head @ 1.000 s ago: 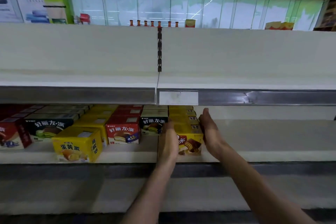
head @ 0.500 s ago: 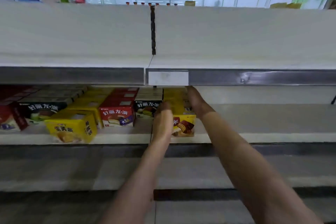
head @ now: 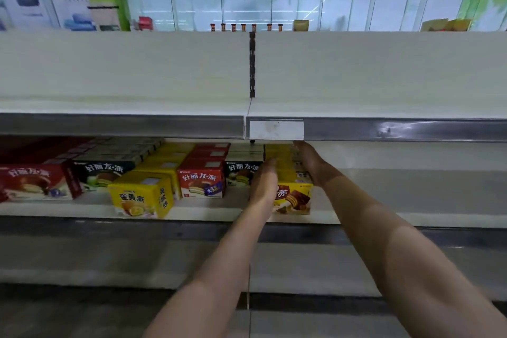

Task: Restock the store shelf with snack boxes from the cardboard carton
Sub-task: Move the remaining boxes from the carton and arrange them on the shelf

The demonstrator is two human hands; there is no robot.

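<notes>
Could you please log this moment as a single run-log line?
left hand: flat against yellow row | right hand: flat on row's other side | shelf: bare to the right | carton: unseen

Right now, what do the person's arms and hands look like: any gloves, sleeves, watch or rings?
Both forearms are bare from the bottom edge of the picture to the wrists; no sleeve shows. The left hand and the right hand are ungloved, with no watch, band or ring visible.

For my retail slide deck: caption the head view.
Both hands, left hand and right hand, flank a row of yellow snack boxes on the store shelf.
</notes>
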